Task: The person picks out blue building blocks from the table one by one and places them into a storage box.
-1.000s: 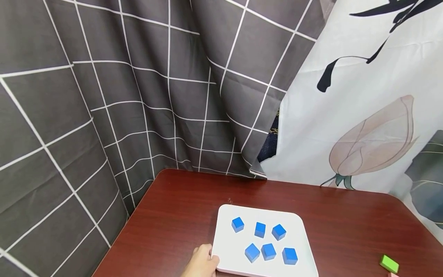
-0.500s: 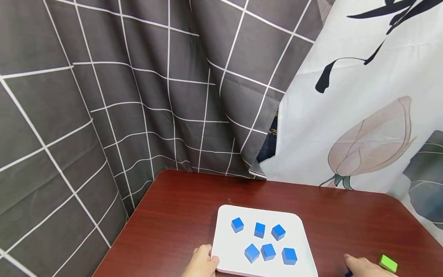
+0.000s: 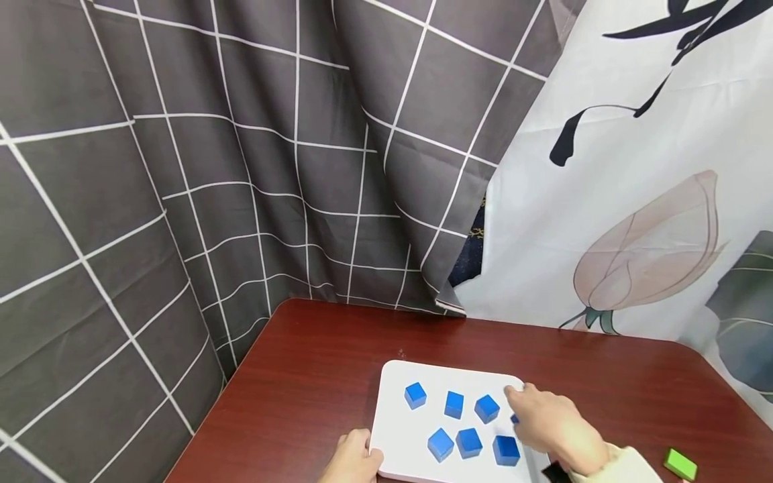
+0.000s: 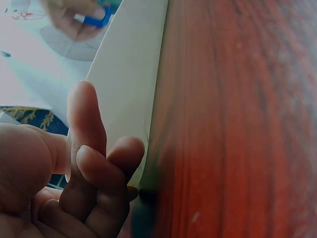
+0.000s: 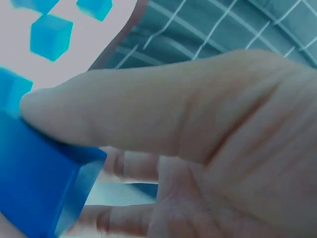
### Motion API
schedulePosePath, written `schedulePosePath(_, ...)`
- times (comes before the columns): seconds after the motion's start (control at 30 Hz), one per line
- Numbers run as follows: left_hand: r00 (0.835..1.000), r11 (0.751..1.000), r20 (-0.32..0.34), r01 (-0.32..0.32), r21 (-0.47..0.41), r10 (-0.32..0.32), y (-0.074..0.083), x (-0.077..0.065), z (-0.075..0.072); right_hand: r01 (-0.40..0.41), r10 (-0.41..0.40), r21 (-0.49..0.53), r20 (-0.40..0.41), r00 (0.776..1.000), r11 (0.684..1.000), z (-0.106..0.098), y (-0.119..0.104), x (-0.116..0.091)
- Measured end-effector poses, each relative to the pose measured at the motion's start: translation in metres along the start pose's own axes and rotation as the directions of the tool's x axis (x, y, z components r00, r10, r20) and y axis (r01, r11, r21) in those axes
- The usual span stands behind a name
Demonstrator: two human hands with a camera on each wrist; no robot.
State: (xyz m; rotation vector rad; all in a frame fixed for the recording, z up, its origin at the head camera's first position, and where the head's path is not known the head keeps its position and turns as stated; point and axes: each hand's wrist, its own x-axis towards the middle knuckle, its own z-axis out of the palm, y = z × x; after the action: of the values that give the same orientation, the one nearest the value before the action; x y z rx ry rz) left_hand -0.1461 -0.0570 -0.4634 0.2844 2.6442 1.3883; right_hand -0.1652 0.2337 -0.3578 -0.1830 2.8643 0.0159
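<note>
A white tray (image 3: 417, 436) lies on the table with several blue cubes on it, such as one cube (image 3: 441, 443) near its front. My left hand (image 3: 353, 457) grips the tray's left edge near the front corner; the left wrist view shows curled fingers (image 4: 86, 116) against the tray's side wall (image 4: 129, 74). Over the tray's right side, my right hand (image 3: 552, 426) pinches another blue cube (image 5: 39, 178) between thumb and fingers. In the head view that cube is mostly hidden by the hand.
A green block (image 3: 680, 463) lies on the reddish-brown table (image 3: 290, 396) at the right. Behind the table hang a dark grey checked curtain (image 3: 253, 161) and a white curtain (image 3: 652, 134) with a flower print.
My right hand has come into view from the lower right and moved left over the tray with the blue cube. The left hand stays on the tray's edge.
</note>
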Motion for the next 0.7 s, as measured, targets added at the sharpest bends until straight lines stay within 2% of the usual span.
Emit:
schedulePosePath(0.13, 1.0, 1.0, -0.017, -0.018, 0.022, 0.018, -0.001, 0.0, 0.0, 0.11, -0.111, -0.014, -0.044, 0.993, 0.994, -0.004, -0.033, 0.01)
schedulePosePath(0.23, 0.999, 0.999, -0.021, -0.034, 0.025, 0.035, -0.002, 0.0, 0.001, 0.198, -0.2, -0.032, -0.083, 0.976, 0.98, -0.001, -0.054, 0.017)
schedulePosePath(0.37, 0.999, 0.999, -0.025, -0.031, 0.024, 0.031, -0.002, -0.001, 0.001, 0.298, -0.302, -0.048, -0.132, 0.944, 0.953, 0.005, -0.079, 0.024)
schedulePosePath(0.47, 0.999, 0.999, -0.033, -0.025, 0.023, 0.026, -0.001, -0.002, 0.001, 0.368, -0.372, -0.057, -0.176, 0.911, 0.928, 0.01, -0.095, 0.027)
schedulePosePath(0.57, 0.999, 0.999, -0.038, -0.032, 0.023, 0.033, 0.0, -0.003, 0.001, 0.405, -0.41, -0.066, -0.195, 0.891, 0.912, 0.014, -0.108, 0.029)
schedulePosePath(0.7, 0.998, 0.999, -0.043, -0.053, 0.006, 0.053, 0.0, -0.004, 0.0, 0.407, -0.417, -0.094, -0.186, 0.889, 0.909, 0.022, -0.12, 0.033)
